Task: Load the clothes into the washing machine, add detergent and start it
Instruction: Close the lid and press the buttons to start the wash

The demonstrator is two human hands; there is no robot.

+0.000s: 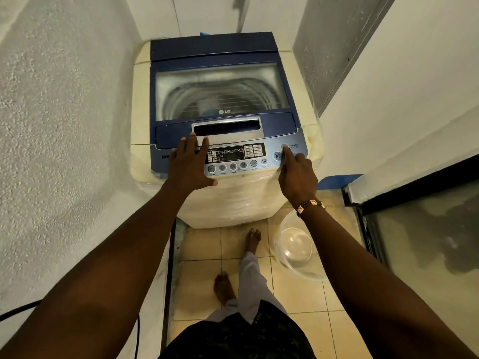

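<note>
While right hand [298,177] extends index fingertip [284,148] onto round power button [284,146], other fingers curled, gripping nothing, left hand [190,164] lies flat, fingers spread wide, on control panel [234,158]: likely bracing. Blue-topped cream top-loading washing machine [223,130] directly ahead of both hands; glass lid [221,90] closed, so loading probably done. Clothes in drum unclear. Readable: "LG" beyond left fingertips, "POWER" beside right fingertip. Clear plastic basin [298,250] on floor below right wrist.

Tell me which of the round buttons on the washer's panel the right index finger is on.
The power button, the top one at the panel's far right beside the word POWER. The right hand points at it; the start/pause button sits just below-left, and the others line the bottom row.
</note>
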